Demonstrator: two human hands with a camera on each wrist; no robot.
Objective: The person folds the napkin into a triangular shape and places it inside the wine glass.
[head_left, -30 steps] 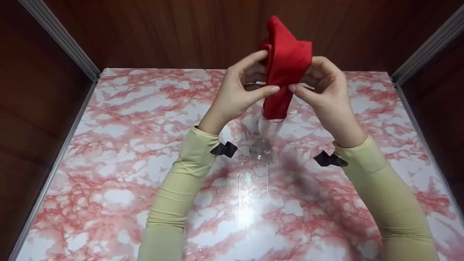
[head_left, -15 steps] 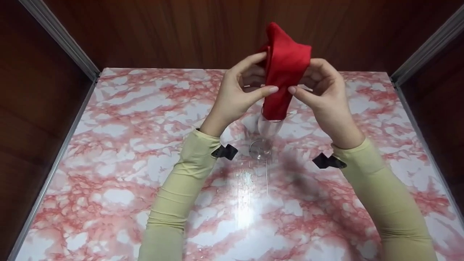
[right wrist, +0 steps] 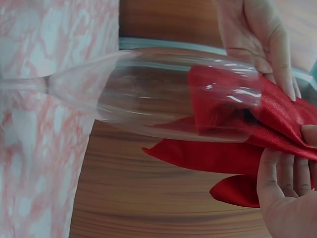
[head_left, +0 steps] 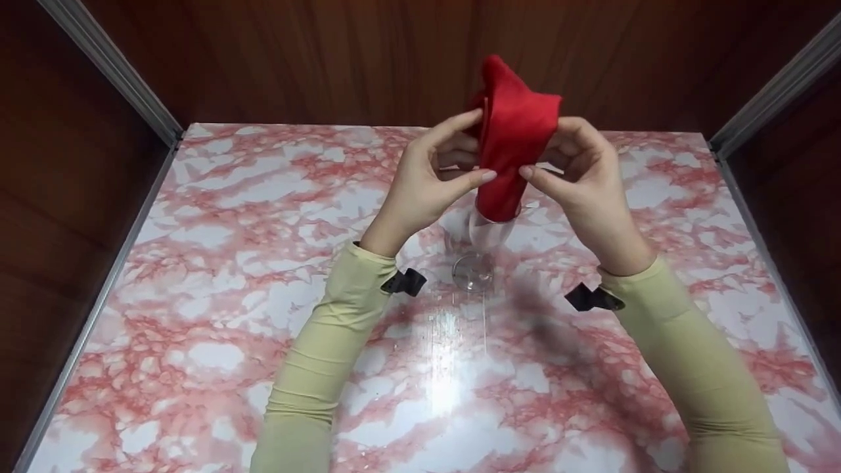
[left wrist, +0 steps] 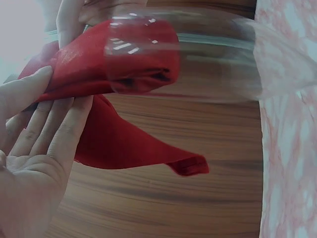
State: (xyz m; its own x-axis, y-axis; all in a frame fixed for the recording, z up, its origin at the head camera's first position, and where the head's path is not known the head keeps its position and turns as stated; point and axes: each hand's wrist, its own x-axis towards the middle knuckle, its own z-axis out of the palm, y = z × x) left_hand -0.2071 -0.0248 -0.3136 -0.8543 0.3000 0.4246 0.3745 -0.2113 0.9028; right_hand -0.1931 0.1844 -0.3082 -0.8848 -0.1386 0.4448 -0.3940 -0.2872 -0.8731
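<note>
A folded red cloth napkin point(head_left: 519, 131) stands upright with its narrow lower end inside the mouth of a clear stemmed glass point(head_left: 489, 233). My left hand point(head_left: 430, 171) pinches the napkin from the left, thumb in front and fingers behind. From the right, my right hand point(head_left: 588, 177) pinches it the same way. In the left wrist view the rolled end of the napkin point(left wrist: 143, 54) sits a short way below the rim of the glass point(left wrist: 218, 59). Loose pointed corners of the napkin point(right wrist: 203, 156) hang outside the glass point(right wrist: 148, 94) in the right wrist view.
The glass stands on a red-and-white marbled table point(head_left: 217, 355). Behind it rises a dark wood panel point(head_left: 315, 59), with metal-edged side panels at left and right. A black wrist mount point(head_left: 405, 282) and another black mount point(head_left: 593, 297) stick out from the sleeves.
Both hands have moved down with the napkin, and its lower end sits slightly deeper in the glass. The glass has stayed in place.
</note>
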